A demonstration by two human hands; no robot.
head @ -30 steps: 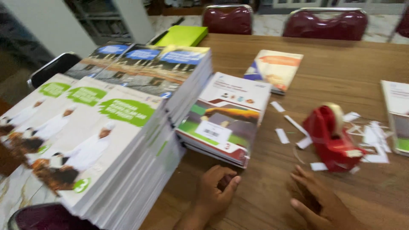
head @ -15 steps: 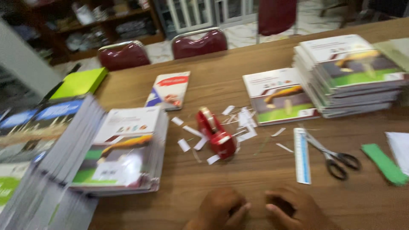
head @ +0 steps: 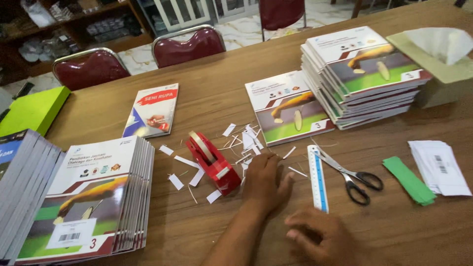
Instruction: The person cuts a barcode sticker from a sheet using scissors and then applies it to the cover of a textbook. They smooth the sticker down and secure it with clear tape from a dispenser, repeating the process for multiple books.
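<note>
My left hand (head: 266,180) lies flat on the wooden table (head: 212,88), fingers stretched onto white paper scraps (head: 249,140). It rests just right of a red tape dispenser (head: 213,161) and holds nothing. My right hand (head: 320,236) hovers lower, near the front edge, with loosely spread fingers pointing left. It is empty and sits just below the near end of a white and blue ruler (head: 318,177). Black-handled scissors (head: 352,177) lie to the right of the ruler.
A stack of green-covered books (head: 98,197) stands at the left, with another stack (head: 19,172) beyond it. A taller stack (head: 364,74), a single book (head: 290,106) and a tissue box (head: 438,54) are at the right. Green strips (head: 409,180), white labels (head: 441,167) and two red chairs (head: 189,44) are also in view.
The view has swung right and come closer to the table. My left hand has reached forward from the front edge onto the paper scraps beside the tape dispenser. My right hand has stayed low.
</note>
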